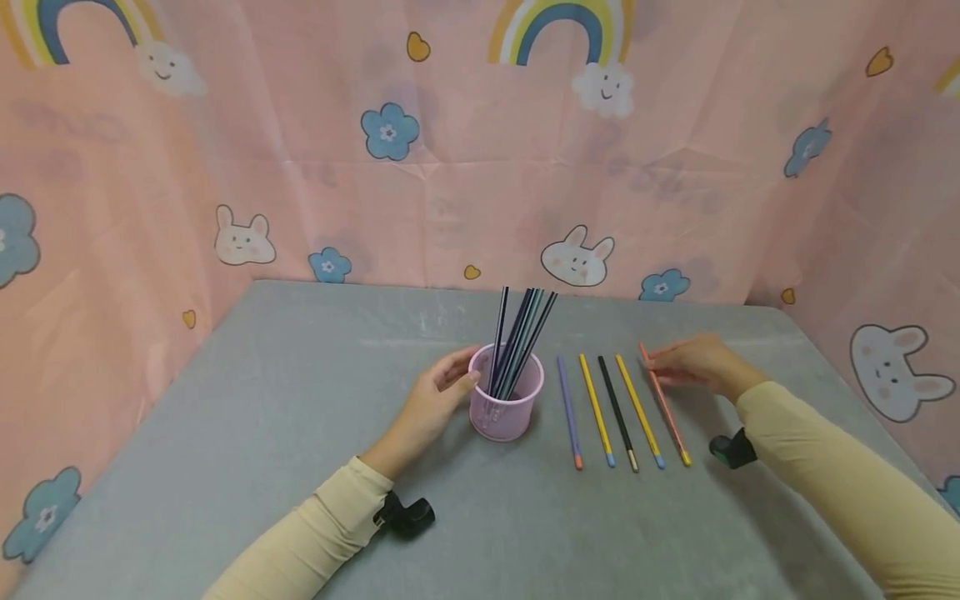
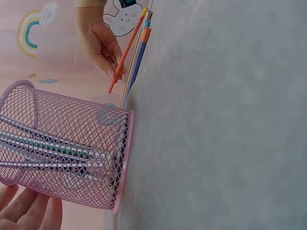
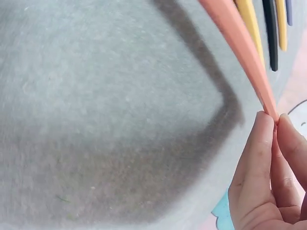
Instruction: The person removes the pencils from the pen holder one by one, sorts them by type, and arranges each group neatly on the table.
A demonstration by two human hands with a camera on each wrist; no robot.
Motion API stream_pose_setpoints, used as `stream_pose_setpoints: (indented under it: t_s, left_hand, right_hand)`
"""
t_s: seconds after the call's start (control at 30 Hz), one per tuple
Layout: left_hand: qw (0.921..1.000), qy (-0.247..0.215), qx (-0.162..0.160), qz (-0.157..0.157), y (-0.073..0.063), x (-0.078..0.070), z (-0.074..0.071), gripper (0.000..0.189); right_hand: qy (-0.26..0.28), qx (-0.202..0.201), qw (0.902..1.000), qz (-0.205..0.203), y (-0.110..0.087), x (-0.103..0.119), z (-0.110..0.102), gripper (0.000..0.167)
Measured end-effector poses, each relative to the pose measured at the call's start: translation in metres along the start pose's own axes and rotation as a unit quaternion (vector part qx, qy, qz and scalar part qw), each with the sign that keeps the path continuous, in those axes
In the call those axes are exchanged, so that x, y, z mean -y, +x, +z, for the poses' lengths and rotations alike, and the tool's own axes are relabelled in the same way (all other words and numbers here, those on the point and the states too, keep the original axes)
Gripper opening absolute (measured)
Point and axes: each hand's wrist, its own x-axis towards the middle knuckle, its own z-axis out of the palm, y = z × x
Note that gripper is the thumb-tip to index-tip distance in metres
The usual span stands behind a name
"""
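My left hand [image 1: 431, 398] holds the left side of a pink mesh pencil cup [image 1: 501, 417], its thumb near the rim. The cup stands upright with several dark, striped pencils [image 1: 517, 350] leaning in it. My right hand [image 1: 693, 364] pinches the far end of an orange pencil [image 3: 242, 48] between thumb and fingers. That end is raised off the table, and the yellow-tipped end points toward me. To its left lie a yellow pencil [image 1: 640, 408], a black pencil [image 1: 617, 412], another yellow pencil [image 1: 597, 408] and a purple pencil [image 1: 568, 412], side by side and apart.
A grey table [image 1: 300, 375] lies under everything. Pink printed cloth [image 1: 450, 200] hangs behind it and at both sides. Dark wrist-worn devices [image 1: 408, 517] sit at both sleeves, close above the tabletop.
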Motion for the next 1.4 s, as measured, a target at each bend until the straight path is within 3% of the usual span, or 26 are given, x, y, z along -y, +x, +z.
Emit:
stream_pose_setpoints:
  t_s: [0.43,0.6,0.7,0.83,0.97,1.1,1.4]
  left_hand:
    - [1.0000,-0.001,-0.005,-0.002,-0.003,-0.002,0.000,0.044]
    - [1.0000,0.001,-0.004,-0.001,-0.002,-0.002,0.001,0.044]
    - [1.0000,-0.001,-0.003,0.001,0.001,-0.003,0.001,0.044]
    - [1.0000,-0.004,-0.003,0.006,0.004,-0.005,0.001,0.044]
    - [0.9999,-0.004,-0.002,0.012,0.006,-0.005,0.000,0.045]
    - [0.9999,-0.002,-0.004,0.010,0.005,-0.002,-0.001,0.045]
    - [1.0000,-0.003,0.003,-0.004,0.000,0.001,-0.001,0.044]
  right_hand:
    - [0.014,-0.022,0.9995,0.019,0.011,-0.008,0.010,0.048]
    - [-0.064,-0.037,0.9972,-0.011,0.013,-0.010,0.011,0.044]
    - [-0.121,-0.043,0.9911,-0.033,0.012,-0.005,0.008,0.046]
    - [-0.156,-0.055,0.9831,-0.078,0.005,0.009,0.001,0.050]
    - [-0.114,-0.062,0.9855,-0.109,-0.007,0.023,0.003,0.055]
    - [-0.052,-0.042,0.9902,-0.122,-0.019,0.031,0.022,0.064]
    - [0.040,0.025,0.9845,-0.169,-0.041,0.035,0.068,0.055]
